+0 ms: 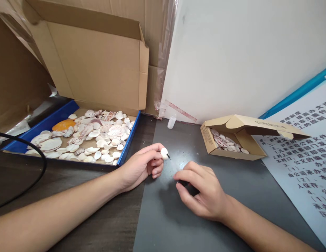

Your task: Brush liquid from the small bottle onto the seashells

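Note:
My left hand rests on the table edge and pinches a small white shell between thumb and forefinger; a thin dark tip sticks out beside the shell. My right hand lies on the grey mat just to the right, fingers curled over a small dark object I cannot make out. To the left is a blue-rimmed tray filled with several white and speckled shells and one orange shell. A small cardboard box holding several shells stands open at the right.
A large open cardboard box stands behind the tray. A small white vial sits by the wall. A black cable curves across the dark table at the left. A printed sheet with a blue edge lies at the right.

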`<state>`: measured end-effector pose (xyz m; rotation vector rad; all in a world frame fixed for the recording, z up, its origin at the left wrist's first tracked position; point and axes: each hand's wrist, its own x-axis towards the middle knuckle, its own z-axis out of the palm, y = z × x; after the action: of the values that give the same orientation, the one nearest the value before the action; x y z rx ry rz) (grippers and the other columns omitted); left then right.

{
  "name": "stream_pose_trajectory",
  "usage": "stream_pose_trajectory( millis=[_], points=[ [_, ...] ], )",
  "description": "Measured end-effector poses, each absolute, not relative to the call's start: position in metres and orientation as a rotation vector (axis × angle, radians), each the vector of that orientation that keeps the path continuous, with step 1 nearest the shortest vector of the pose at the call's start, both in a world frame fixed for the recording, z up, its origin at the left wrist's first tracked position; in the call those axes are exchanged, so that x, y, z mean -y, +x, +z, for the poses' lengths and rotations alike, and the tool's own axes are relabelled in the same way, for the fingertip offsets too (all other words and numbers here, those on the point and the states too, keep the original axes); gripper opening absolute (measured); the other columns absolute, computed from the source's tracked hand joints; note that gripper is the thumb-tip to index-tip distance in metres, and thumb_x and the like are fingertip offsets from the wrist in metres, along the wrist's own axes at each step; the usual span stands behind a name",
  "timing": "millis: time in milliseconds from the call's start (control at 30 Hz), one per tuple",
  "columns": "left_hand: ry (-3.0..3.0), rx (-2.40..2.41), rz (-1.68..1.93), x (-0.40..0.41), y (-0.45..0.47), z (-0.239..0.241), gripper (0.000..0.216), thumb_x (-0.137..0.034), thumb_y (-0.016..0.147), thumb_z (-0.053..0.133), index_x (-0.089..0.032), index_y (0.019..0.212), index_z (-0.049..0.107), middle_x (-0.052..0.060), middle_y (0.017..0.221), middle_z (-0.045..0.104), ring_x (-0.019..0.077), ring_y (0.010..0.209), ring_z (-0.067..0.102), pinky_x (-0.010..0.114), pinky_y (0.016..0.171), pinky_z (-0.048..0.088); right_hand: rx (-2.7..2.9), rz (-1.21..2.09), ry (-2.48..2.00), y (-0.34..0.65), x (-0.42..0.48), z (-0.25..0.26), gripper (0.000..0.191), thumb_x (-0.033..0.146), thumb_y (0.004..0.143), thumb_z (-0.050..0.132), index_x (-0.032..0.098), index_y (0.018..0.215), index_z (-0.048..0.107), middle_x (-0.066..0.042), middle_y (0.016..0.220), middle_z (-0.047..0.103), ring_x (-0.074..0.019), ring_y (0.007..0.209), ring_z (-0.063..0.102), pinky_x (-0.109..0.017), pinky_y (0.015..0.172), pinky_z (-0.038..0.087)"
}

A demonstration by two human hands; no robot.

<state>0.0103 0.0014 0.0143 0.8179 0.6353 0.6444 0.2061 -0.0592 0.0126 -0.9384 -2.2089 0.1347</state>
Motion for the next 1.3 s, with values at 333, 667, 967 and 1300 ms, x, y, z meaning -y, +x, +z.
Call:
stream_pose_trajectory(
  millis=[333, 667, 967, 1300],
  points=[
    [0.805, -0.636, 0.644, -0.0016, 0.0102, 0.0151, 0.011, -0.017, 0.087, 0.051, -0.019, 0.077, 0.048, -0.007, 0.057, 0.031, 0.0087, 0.050, 0.036, 0.020, 0.050, 0.032, 2.265, 0.169, -0.985, 0.2055, 0.0596, 0.0127, 0.012, 0.017, 0.092, 0.048, 0.018, 0.091, 0.060, 0.001, 0.069, 0.056, -0.0123, 0.054, 0.048, -0.024, 0.053, 0.038],
    [0.812, -0.634, 0.639, -0.0021, 0.0100, 0.0139, 0.011, -0.017, 0.089, 0.049, -0.018, 0.078, 0.047, -0.007, 0.058, 0.031, 0.0081, 0.050, 0.036, 0.020, 0.050, 0.032, 2.242, 0.174, -1.020, 0.2062, 0.0603, 0.0146, 0.016, 0.015, 0.093, 0.045, 0.018, 0.087, 0.060, 0.002, 0.065, 0.051, -0.0122, 0.052, 0.045, -0.025, 0.053, 0.036],
    [0.810, -0.635, 0.639, -0.0020, 0.0098, 0.0140, 0.011, -0.018, 0.088, 0.051, -0.019, 0.078, 0.048, -0.007, 0.058, 0.031, 0.0085, 0.050, 0.036, 0.020, 0.050, 0.031, 2.288, 0.080, -0.999, 0.2050, 0.0606, 0.0164, 0.020, 0.015, 0.093, 0.043, 0.017, 0.088, 0.062, 0.001, 0.065, 0.052, -0.0128, 0.052, 0.044, -0.026, 0.052, 0.036],
    [0.806, -0.639, 0.645, -0.0019, 0.0102, 0.0149, 0.012, -0.019, 0.087, 0.053, -0.019, 0.077, 0.047, -0.008, 0.057, 0.032, 0.0088, 0.050, 0.036, 0.019, 0.050, 0.031, 2.291, -0.004, -0.962, 0.2046, 0.0605, 0.0159, 0.021, 0.016, 0.094, 0.044, 0.017, 0.095, 0.065, -0.001, 0.069, 0.055, -0.0132, 0.054, 0.047, -0.025, 0.053, 0.039]
  ],
)
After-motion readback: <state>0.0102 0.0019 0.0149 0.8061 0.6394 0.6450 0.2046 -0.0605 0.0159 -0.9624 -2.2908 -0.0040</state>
